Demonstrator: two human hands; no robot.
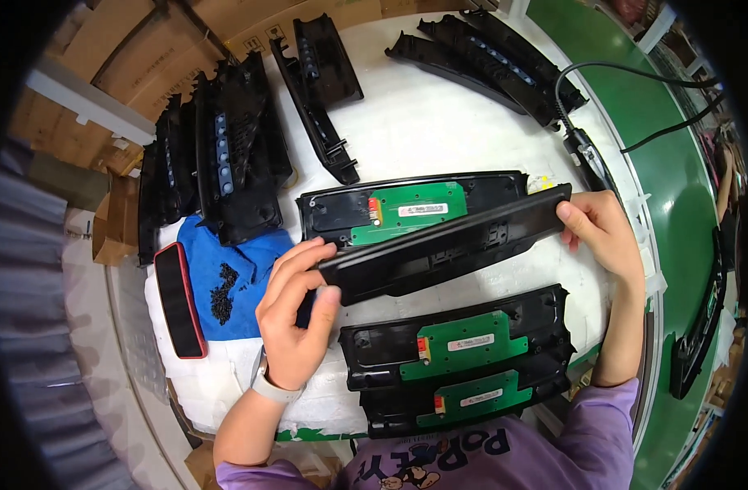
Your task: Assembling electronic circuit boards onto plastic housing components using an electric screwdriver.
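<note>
Both my hands hold a long black plastic cover (447, 245) level above the white table (439, 131). My left hand (296, 314) grips its left end, and my right hand (602, 233) pinches its right end. Just behind the cover lies a black housing with a green circuit board (406, 211) inside. Two more black housings with green boards (463, 343) (472, 396) lie stacked in front of me, near my chest.
Stacks of black plastic housings (227, 155) stand at the left and more black housings (488, 57) lie at the back. A blue cloth (223, 282) holds a pile of small black screws (223, 290). A red-edged phone (179, 300) lies left. An electric screwdriver with cable (586, 155) rests at right. Cardboard boxes (129, 65) sit behind.
</note>
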